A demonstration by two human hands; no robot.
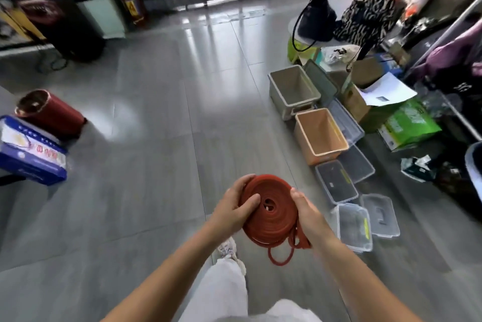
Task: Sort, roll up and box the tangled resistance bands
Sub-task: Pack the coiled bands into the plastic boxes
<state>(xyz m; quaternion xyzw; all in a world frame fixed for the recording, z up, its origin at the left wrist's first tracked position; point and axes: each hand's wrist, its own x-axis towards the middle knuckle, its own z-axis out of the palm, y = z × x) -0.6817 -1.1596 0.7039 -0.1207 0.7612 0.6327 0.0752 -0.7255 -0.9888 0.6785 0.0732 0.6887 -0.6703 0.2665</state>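
Count: 1 band roll (268,220), 2 open bins (294,87) (319,131), 1 red can (52,113), 1 blue box (31,162), clear tubs (336,183) at least 3.

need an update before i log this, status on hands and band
Left hand and right hand grip red band, coiled. Loose end hangs below. Orange bin open, nothing blocking.

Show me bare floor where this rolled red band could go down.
Bare grey floor spans from the red cylinder and blue box across to the orange bin. Right of it is crowded: clear containers, a carton, a green bag.
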